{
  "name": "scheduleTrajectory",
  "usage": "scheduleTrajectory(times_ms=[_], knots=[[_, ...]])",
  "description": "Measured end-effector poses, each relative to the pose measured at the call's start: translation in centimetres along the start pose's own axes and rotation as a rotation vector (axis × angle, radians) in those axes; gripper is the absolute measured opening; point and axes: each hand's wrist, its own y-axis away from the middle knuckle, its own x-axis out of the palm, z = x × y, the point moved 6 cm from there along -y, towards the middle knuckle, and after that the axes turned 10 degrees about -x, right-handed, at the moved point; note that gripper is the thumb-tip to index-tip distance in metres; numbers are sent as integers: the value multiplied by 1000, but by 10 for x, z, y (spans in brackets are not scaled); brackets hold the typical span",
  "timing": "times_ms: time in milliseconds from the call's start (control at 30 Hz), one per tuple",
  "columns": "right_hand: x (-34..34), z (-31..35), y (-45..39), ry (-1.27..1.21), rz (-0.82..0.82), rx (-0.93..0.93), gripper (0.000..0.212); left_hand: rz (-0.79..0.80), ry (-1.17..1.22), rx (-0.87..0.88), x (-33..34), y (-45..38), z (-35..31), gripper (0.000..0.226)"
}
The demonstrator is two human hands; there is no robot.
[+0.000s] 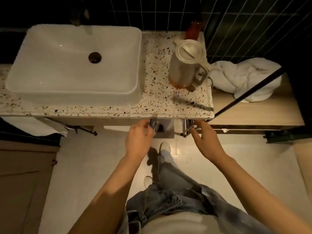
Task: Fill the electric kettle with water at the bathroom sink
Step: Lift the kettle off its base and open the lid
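Observation:
A white electric kettle [184, 64] with its lid closed stands upright on the speckled countertop [157, 98], right of the white rectangular sink basin [74, 65]. The tap [87, 29] reaches over the basin's far rim. My left hand [139, 138] hovers just below the counter's front edge with curled fingers, holding nothing. My right hand [205, 139] hangs to the right of it, fingers spread and empty. Both hands are well short of the kettle.
A crumpled white towel [244, 78] lies on a wooden shelf [253, 114] right of the counter. A reddish bottle [194, 29] stands behind the kettle. A thin stick-like item [192, 103] lies near the counter's front. My legs and white shoes stand on the tiled floor [101, 157].

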Motion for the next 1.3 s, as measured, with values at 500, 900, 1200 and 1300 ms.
scheduleTrajectory(times_ms=[500, 900, 1200, 1300], knots=[[-85, -35, -181, -220, -234, 199, 52, 107, 249, -38, 41, -163, -129, 26], [-75, -38, -229, -247, -1, 192, 74, 302, 408, -302, 69, -270, -172, 64], [-84, -51, -241, -153, 70, 142, 35, 634, 615, -415, 99, -298, -150, 110], [-81, -54, -243, -254, 48, 160, 35, 650, 737, -450, 94, -291, -157, 64]])
